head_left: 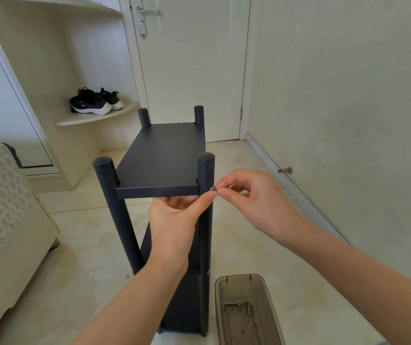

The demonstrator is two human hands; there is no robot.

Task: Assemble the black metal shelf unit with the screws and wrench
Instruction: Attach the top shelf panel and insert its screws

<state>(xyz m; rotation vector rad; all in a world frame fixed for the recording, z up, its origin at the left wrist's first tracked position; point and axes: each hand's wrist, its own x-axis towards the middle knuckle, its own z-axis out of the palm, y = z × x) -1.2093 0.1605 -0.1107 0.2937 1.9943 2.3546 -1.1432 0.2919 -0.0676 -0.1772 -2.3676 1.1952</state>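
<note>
The black metal shelf unit (pixel 160 158) stands upright on the floor with four round posts and a flat top shelf. My left hand (pixel 174 220) holds the near right post (pixel 205 170) just under the top shelf, thumb tip by a small silver screw (pixel 212 188). My right hand (pixel 251 195) pinches that screw at the post's right side, level with the shelf. A thin metal piece, perhaps the wrench (pixel 234 185), shows between my right fingers. A lower shelf is mostly hidden behind my left arm.
A brown translucent tray (pixel 266 295) with several screws and a small tool lies on the floor at the lower right. A bed edge (pixel 5 220) is at the left. Black shoes (pixel 95 102) sit on a corner shelf. A closed door (pixel 192 66) is behind.
</note>
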